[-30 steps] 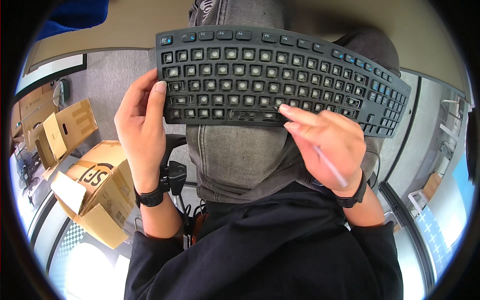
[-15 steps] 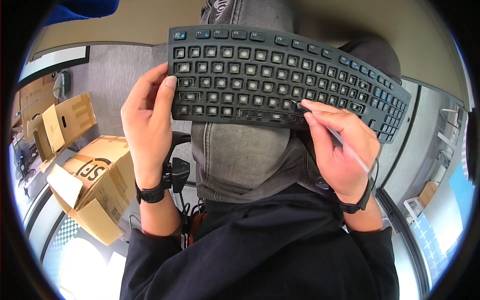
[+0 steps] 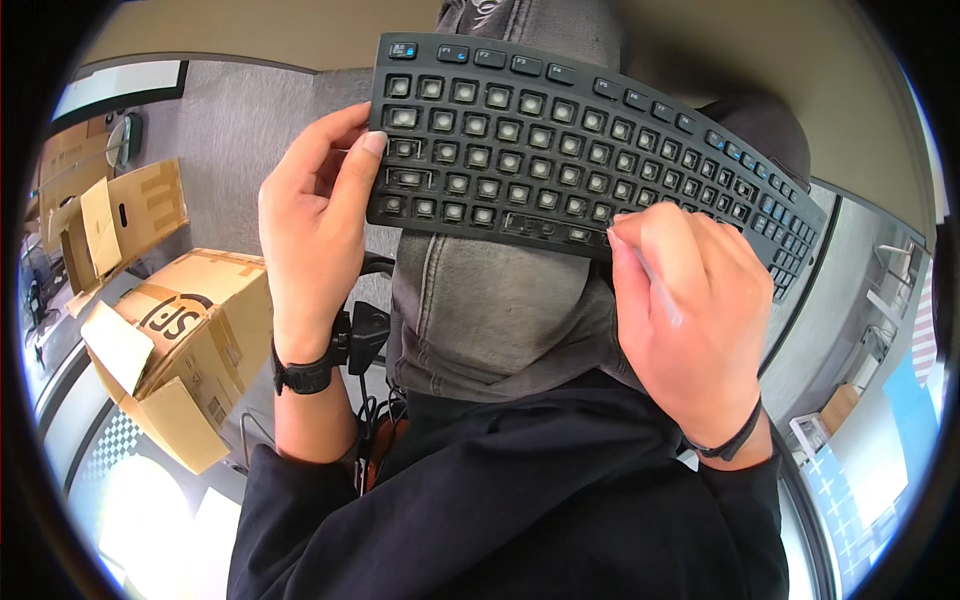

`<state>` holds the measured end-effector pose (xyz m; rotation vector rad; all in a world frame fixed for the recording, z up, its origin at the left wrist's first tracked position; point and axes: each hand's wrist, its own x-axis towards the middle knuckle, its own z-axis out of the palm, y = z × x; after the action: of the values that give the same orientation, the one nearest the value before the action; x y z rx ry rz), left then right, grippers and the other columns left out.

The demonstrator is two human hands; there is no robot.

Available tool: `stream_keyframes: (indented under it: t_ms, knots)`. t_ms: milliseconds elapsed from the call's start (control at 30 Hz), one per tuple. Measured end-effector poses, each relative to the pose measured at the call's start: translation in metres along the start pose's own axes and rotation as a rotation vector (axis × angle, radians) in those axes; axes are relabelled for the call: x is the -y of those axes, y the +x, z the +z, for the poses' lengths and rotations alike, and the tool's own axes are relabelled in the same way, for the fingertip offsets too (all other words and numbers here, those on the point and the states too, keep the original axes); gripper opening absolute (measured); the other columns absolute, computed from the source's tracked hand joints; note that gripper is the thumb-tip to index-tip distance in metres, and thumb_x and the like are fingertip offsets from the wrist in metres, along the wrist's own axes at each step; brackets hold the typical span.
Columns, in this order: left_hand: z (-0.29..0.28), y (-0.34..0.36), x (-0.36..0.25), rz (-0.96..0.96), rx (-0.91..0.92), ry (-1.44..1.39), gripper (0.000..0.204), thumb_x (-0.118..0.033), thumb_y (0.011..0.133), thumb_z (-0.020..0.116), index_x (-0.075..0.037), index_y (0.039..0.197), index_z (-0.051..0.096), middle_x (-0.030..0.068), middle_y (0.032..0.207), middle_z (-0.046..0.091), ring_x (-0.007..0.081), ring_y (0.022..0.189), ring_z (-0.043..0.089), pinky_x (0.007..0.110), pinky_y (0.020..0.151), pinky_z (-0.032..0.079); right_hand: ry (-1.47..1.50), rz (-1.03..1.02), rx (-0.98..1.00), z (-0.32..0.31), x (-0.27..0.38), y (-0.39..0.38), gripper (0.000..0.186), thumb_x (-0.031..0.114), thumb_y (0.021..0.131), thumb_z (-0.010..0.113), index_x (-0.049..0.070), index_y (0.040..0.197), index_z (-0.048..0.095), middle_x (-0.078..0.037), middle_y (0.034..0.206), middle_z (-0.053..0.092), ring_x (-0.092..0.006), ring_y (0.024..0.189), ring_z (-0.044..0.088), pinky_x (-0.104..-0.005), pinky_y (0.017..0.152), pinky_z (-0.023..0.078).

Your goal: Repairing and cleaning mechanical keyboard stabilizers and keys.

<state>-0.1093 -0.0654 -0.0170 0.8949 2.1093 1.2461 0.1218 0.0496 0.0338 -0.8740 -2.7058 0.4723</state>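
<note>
A black keyboard (image 3: 540, 150) lies tilted across my lap, its lower right end angled down. Most of its main keys have no caps, so pale round domes show in the square openings; the top row and the right-hand block still carry caps. My left hand (image 3: 318, 225) grips the keyboard's left edge, thumb on top and fingers curled beneath. Close to the lower middle edge, my right hand (image 3: 700, 300) pinches a thin clear-handled brush (image 3: 664, 303) between thumb and fingers. The brush's tip is hidden by the fingers, over the bottom key rows.
Grey trousers (image 3: 490, 310) support the keyboard. An open cardboard box (image 3: 215, 345) stands on the left, with another cardboard box (image 3: 145, 225) behind it. A black device (image 3: 368, 335) sits by my left wrist. A beige surface (image 3: 860, 110) edges the far right.
The keyboard and my left hand have shifted right and slightly up in the picture. My right hand has rolled over, so its back faces up and the brush's dark tip no longer shows.
</note>
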Motion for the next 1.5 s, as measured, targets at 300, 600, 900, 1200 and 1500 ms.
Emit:
stream_keyframes:
  t_ms: [300, 600, 900, 1200, 1500]
  knots:
    - [-0.004, -0.001, 0.002, 0.009, 0.003, -0.007, 0.026, -0.008, 0.098, 0.067, 0.005, 0.121, 0.068, 0.0054, 0.091, 0.071, 0.0078, 0.080, 0.062, 0.023, 0.073, 0.051, 0.756, 0.610, 0.173, -0.003, -0.027, 0.005, 0.013, 0.003, 0.089, 0.075, 0.001, 0.088, 0.062, -0.007, 0.072, 0.070, -0.0065, 0.056, 0.061, -0.0229, 0.050, 0.044]
    - [0.000, -0.002, 0.002, 0.212, -0.100, 0.100, 0.023, -0.002, 0.093, 0.068, 0.002, 0.116, 0.071, 0.0090, 0.098, 0.072, 0.0138, 0.084, 0.065, 0.025, 0.075, 0.052, 1.263, 0.751, -0.046, 0.010, -0.037, -0.024, 0.012, 0.001, 0.094, 0.070, 0.000, 0.093, 0.058, -0.017, 0.087, 0.076, -0.0089, 0.054, 0.062, -0.0214, 0.048, 0.048]
    - [0.033, -0.043, -0.036, 0.596, 0.349, 0.030, 0.038, -0.020, 0.076, 0.087, 0.002, 0.104, 0.072, 0.0146, 0.097, 0.071, 0.0270, 0.085, 0.070, 0.034, 0.072, 0.056, 1.434, 0.647, -0.057, -0.002, -0.020, -0.044, 0.015, -0.003, 0.094, 0.068, -0.001, 0.093, 0.054, -0.024, 0.091, 0.075, -0.0109, 0.059, 0.065, -0.0241, 0.055, 0.056]
    - [0.046, -0.060, -0.037, 0.640, 0.513, -0.113, 0.028, 0.002, 0.072, 0.081, -0.002, 0.098, 0.072, 0.0084, 0.087, 0.068, 0.0233, 0.069, 0.066, 0.033, 0.058, 0.053, 1.451, 0.546, -0.041, -0.017, -0.003, -0.068, 0.022, -0.012, 0.089, 0.070, -0.002, 0.097, 0.052, -0.032, 0.100, 0.072, -0.0163, 0.073, 0.070, -0.0270, 0.063, 0.060]
    - [0.003, -0.034, -0.020, 0.273, 0.018, -0.271, 0.005, 0.004, 0.088, 0.071, -0.001, 0.090, 0.069, 0.0082, 0.087, 0.068, 0.0121, 0.071, 0.060, 0.025, 0.060, 0.048, 0.884, 0.396, -0.202, -0.008, -0.027, -0.074, 0.018, -0.010, 0.086, 0.073, -0.004, 0.096, 0.059, -0.023, 0.099, 0.075, -0.0233, 0.087, 0.076, -0.0307, 0.075, 0.061]
